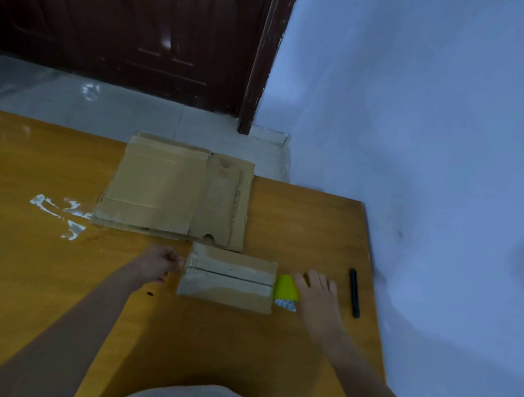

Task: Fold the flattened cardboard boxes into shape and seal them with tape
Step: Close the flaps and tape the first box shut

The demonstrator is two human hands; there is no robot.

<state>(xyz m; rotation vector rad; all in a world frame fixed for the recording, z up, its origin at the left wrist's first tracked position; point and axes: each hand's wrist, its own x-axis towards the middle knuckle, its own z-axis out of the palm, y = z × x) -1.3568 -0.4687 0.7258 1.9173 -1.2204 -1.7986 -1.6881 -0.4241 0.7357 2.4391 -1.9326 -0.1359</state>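
Your small folded brown cardboard box (pixel 229 280) sits on the orange-brown wooden table (pixel 49 162), close in front of you, with its two top flaps meeting along a centre seam and a strip of clear tape running over that seam. Your left hand (pixel 160 263) is at the box's left end, fingers curled in against the edge there, apparently pinching the tape end or the flap; the exact contact is too small to make out. Your right hand (pixel 317 295) is at the box's right end, fingers spread and lying over a lime-green plastic tape dispenser (pixel 286 288) that touches the box's right edge, with a patch of silvery tape showing just below it. Just beyond the folded box, nearly touching its far edge, lies a larger flattened brown cardboard box (pixel 171 193), flat on the table with its far end reaching past the table's far edge. A slim black marker pen (pixel 354 292) lies on the table to the right of your right hand, near the table's right edge beside the pale blue wall (pixel 438 119). Crumpled clear tape scraps (pixel 60 214) lie on the table to the left of the flattened box. A dark brown wooden door (pixel 127 25) stands beyond the pale tiled floor (pixel 103 103).
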